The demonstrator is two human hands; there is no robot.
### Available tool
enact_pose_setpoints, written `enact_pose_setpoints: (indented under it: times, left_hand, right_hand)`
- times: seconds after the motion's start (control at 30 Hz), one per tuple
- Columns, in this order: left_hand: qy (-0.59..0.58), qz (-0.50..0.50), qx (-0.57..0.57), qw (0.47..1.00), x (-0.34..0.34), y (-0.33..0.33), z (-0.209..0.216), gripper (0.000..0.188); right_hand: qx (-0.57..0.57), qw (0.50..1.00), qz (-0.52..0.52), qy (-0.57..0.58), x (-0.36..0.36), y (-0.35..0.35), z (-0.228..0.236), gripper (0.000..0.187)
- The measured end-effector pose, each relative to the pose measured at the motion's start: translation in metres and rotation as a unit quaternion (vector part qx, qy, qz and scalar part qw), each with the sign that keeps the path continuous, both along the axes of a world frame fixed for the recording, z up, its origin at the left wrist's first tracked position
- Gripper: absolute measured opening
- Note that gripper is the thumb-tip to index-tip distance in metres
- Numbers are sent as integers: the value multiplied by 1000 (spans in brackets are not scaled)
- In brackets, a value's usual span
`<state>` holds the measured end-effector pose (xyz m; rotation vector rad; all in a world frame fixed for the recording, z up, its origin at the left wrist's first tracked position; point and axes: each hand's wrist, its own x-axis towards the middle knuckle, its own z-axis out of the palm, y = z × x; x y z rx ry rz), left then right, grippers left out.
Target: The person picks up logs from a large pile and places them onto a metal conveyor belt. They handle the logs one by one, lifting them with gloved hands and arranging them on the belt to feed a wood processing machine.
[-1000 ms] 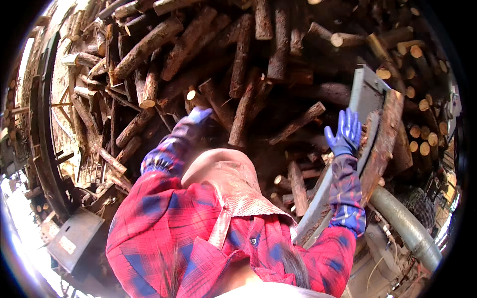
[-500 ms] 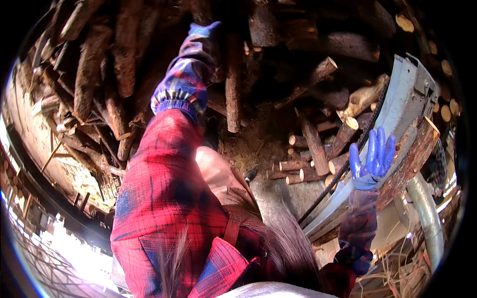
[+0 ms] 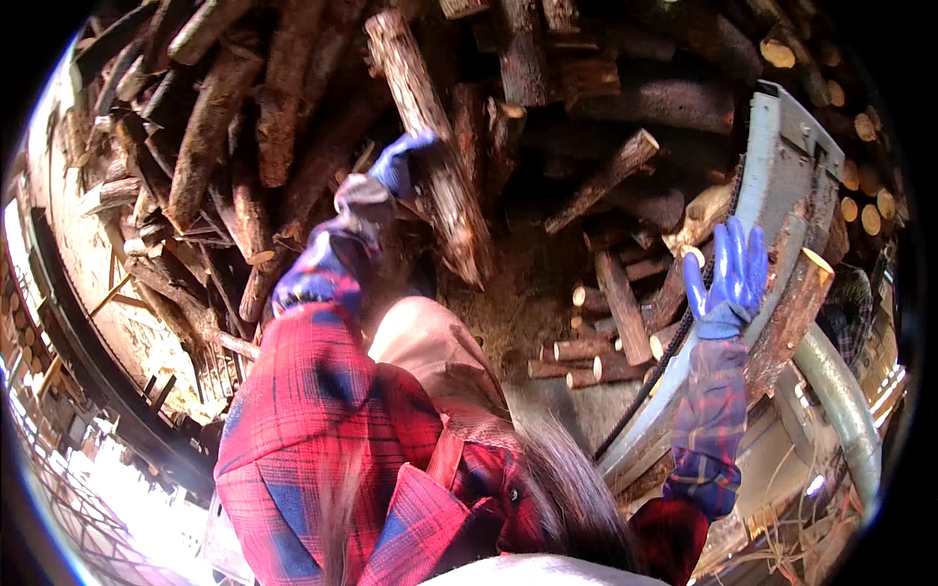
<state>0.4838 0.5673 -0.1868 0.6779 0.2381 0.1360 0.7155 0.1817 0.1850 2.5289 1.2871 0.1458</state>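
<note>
My left hand [image 3: 403, 164], in a blue glove, reaches out ahead and grips the side of a rough-barked log [image 3: 420, 93]. The log hangs tilted over the pile, its far end pointing up and left. Part of the fingers is hidden behind the bark. Over at the right, my right hand [image 3: 731, 273], in a shiny blue glove, has its fingers spread and holds nothing. It is over the pale metal trough [image 3: 767, 181], beside another log [image 3: 789, 317] lying along it. I cannot tell whether the palm touches the metal.
Many logs [image 3: 215, 127] are heaped at the far left and ahead. Short cut logs [image 3: 620, 303] lie on the floor near the trough. A dark chain [image 3: 657, 381] runs along the trough's edge, and a thick metal pipe [image 3: 842, 410] stands at the right.
My left hand has come back nearer, and a log now shows raised in its grip. My right hand stays spread by the trough, shifted slightly in view.
</note>
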Motion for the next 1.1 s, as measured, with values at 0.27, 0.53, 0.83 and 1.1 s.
enact_pose_setpoints:
  times: [0.27,0.53,0.83,1.1]
  left_hand:
    - [139,-12,1,990,-34,-103,122,38]
    - [-53,-113,-187,974,-25,-171,341,44]
    - [7,83,-114,990,47,-293,351,42]
    - [-118,78,306,942,94,-342,490,54]
  right_hand:
    - [166,986,-14,-23,-22,1,2,64]
    - [294,294,-238,878,-195,-47,-18,75]
    - [511,342,-131,778,-228,-135,74,72]
    - [605,455,-42,652,-156,-177,109,60]
